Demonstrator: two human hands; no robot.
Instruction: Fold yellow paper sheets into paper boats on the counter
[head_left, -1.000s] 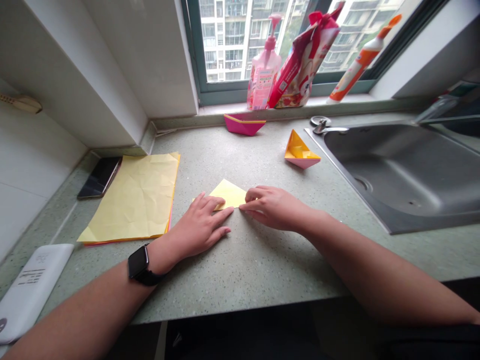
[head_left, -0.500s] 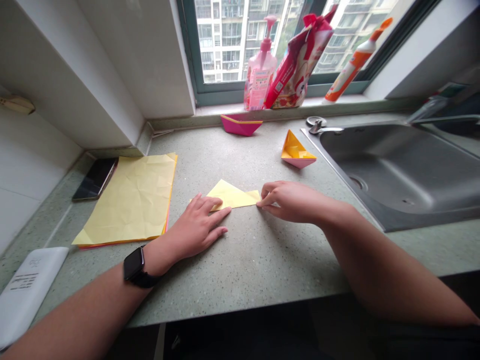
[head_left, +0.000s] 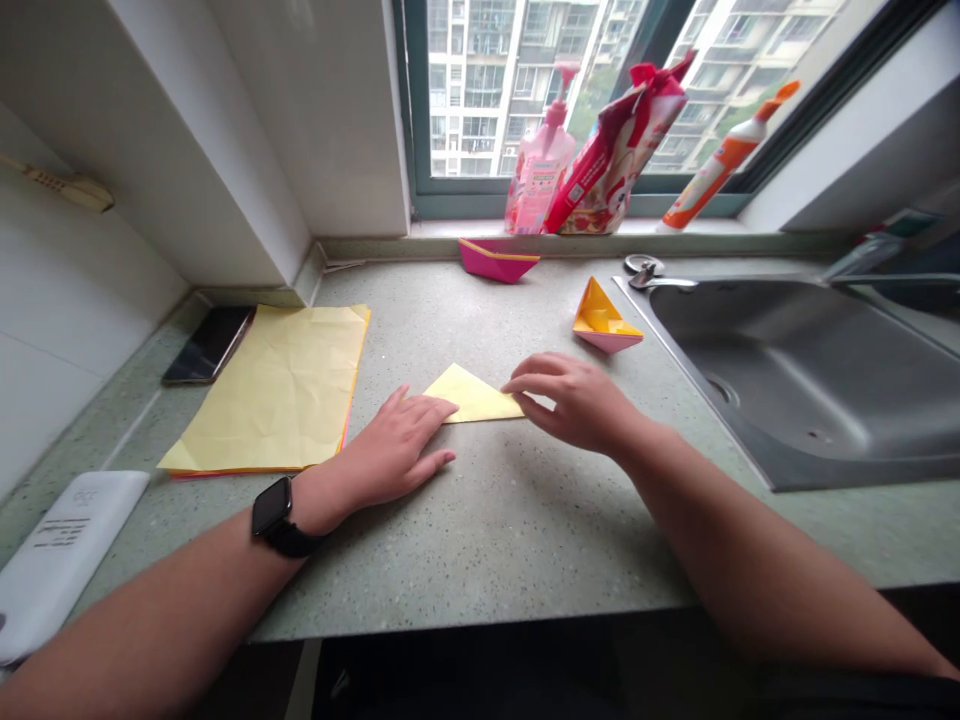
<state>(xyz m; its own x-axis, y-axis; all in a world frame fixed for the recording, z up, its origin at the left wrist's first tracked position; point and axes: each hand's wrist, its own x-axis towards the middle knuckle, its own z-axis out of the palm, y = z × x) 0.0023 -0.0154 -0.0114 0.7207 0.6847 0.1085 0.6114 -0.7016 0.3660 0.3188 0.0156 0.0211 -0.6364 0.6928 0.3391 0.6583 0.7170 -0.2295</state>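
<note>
A small piece of folded yellow paper [head_left: 480, 397] lies on the counter in front of me, its peak pointing away and its long edge towards me. My left hand [head_left: 401, 440], with a black watch on the wrist, lies flat over the paper's left end, fingers stretched and hiding that part. At the right end, my right hand [head_left: 570, 400] has its thumb and bent fingers closed on the paper and covers the corner. Beyond my hands stand a magenta paper boat [head_left: 499, 265] and an orange and pink paper boat [head_left: 606, 325].
Left of my hands is a stack of yellow paper sheets [head_left: 277, 390], beside a dark phone [head_left: 208, 345] and a white power bank [head_left: 67, 560]. A steel sink [head_left: 810, 370] borders the right. A pump bottle [head_left: 536, 185], red bag [head_left: 619, 160] and orange-white bottle [head_left: 720, 170] line the windowsill.
My right fingers have shifted from the paper's far right tip inwards over its right end. The left hand stays flat on the left end. The whole view has shifted slightly.
</note>
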